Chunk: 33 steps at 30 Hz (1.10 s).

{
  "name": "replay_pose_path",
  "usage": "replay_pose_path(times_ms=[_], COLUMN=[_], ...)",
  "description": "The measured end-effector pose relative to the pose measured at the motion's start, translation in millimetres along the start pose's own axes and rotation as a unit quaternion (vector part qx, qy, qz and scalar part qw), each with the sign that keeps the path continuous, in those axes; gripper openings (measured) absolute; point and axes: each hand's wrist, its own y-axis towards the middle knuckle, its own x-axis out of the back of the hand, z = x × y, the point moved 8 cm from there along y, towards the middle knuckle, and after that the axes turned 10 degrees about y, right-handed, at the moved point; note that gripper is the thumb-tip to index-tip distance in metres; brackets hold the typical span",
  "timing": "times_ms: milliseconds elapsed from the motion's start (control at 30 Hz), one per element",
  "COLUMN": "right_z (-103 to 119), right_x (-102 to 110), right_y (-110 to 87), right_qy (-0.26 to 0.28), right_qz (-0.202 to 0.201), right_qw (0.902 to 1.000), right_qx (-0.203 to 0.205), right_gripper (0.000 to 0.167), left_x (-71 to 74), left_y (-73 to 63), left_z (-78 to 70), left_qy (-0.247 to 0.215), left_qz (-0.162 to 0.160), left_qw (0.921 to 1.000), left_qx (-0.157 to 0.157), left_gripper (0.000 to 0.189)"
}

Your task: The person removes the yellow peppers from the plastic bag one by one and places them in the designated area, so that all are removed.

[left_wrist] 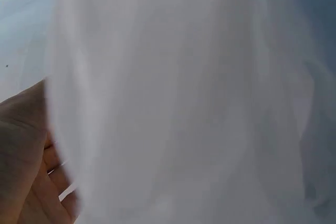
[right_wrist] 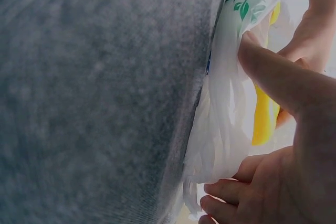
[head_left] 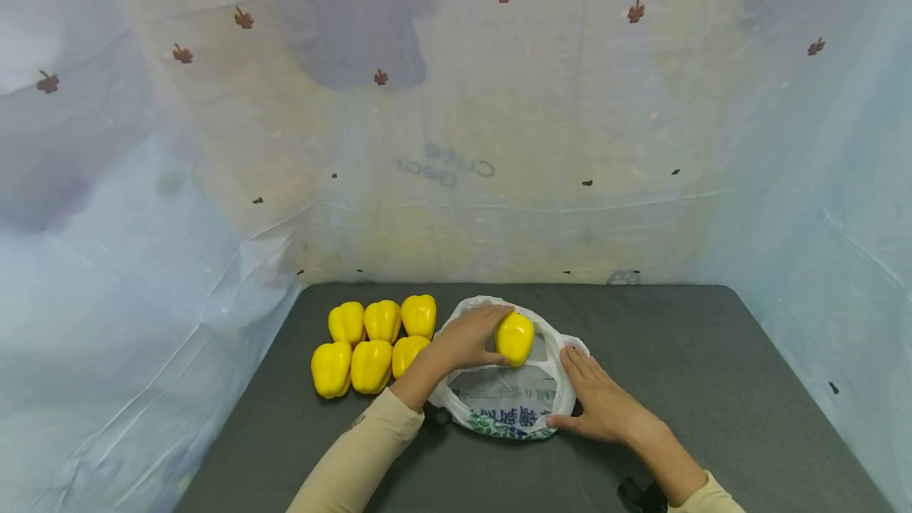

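My left hand (head_left: 473,336) grips a yellow bell pepper (head_left: 516,338) between thumb and fingers, over the mouth of a white plastic bag (head_left: 463,410). The bag sits on the table with its mouth spread wide, green leaf print and dark blue writing on its near side. Against the bag's right edge rests my right hand (head_left: 606,404), its fingers straight and its thumb spread toward the near rim. White plastic fills most of the left wrist view and hides the pepper there. In the right wrist view the pepper (right_wrist: 265,116) shows behind the right thumb.
Left of the bag, several yellow bell peppers (head_left: 371,366) stand in two rows on the dark grey table (head_left: 677,355). The left forearm crosses in front of the nearest one. Pale printed sheeting (head_left: 541,133) hangs behind the table and at both sides.
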Motion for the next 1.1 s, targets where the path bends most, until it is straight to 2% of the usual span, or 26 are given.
replay_pose_path(times_ms=[333,667,900,1100], right_z=[-2,-3,-3,-2], right_x=[1,1,1,2], right_y=[-0.2,-0.5,0.3,0.4], right_qy=[-0.001,0.005,0.003,0.004], right_qz=[-0.006,-0.001,-0.002,-0.005], right_qw=[1.0,1.0,1.0,1.0], right_qx=[0.004,0.001,-0.003,-0.002], right_gripper=[0.122,0.122,0.122,0.122], left_x=[13.8,26.2,39.2,43.6], left_y=[-17.7,-41.6,-58.0,-69.9], left_z=[4.3,8.0,6.8,10.9], left_qy=[-0.012,-0.027,-0.046,-0.042], left_qz=[-0.032,-0.063,-0.072,-0.076], left_qw=[0.9994,0.9975,0.9962,0.9962], left_qx=[-0.011,-0.018,-0.019,-0.008], left_gripper=[0.096,0.095,0.097,0.095])
